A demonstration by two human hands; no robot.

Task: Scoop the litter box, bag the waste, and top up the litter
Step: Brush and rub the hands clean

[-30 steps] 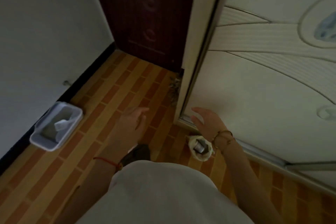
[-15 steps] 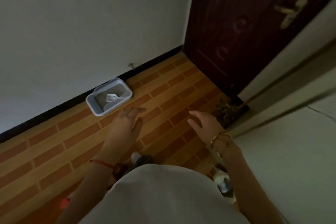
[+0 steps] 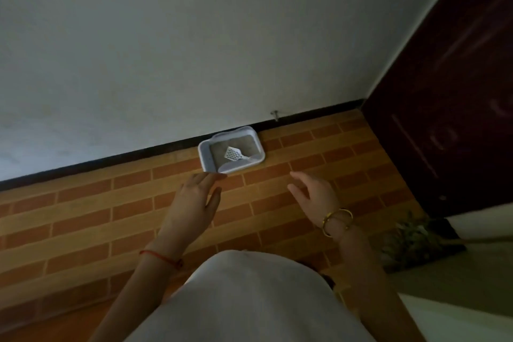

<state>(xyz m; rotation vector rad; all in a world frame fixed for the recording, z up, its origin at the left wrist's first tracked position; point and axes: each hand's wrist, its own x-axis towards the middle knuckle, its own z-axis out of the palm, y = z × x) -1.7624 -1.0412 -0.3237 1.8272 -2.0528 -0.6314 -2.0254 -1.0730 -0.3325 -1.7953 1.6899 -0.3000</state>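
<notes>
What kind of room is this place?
Probably a hallway by a home's entrance: a dark wooden door, a brick-patterned floor, and a litter box with its scoop against a plain wall.

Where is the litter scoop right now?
Head view, centre: the scoop lies inside the litter box on the floor by the baseboard, just beyond the left hand.

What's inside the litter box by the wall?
In the litter box, a white slotted scoop lies on grey litter. Litter under the scoop is covered; waste cannot be made out.
</notes>
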